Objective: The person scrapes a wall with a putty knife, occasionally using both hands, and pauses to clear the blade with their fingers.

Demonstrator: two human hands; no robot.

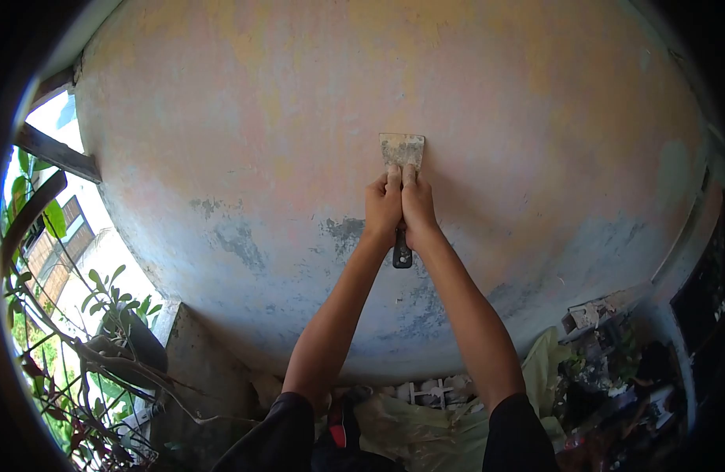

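Note:
A putty knife (402, 149) with a wide, stained metal blade and a black handle is held upright against the painted wall (299, 118). Both of my hands close round it, side by side. My left hand (384, 203) grips from the left, its thumb laid along the lower blade. From the right, my right hand (419, 201) wraps the same handle, thumb also on the blade. The handle's end pokes out below my hands. The blade's top edge appears to touch the wall, where yellow, pink and bluish paint is worn. My palms hide most of the handle.
Grey bare patches (238, 242) mark the lower wall. A potted plant (134, 338) and thin branches stand at the left by a low ledge. Crumpled plastic sheeting (425, 429) lies at the wall's foot. Cluttered debris (614, 385) piles up at the lower right.

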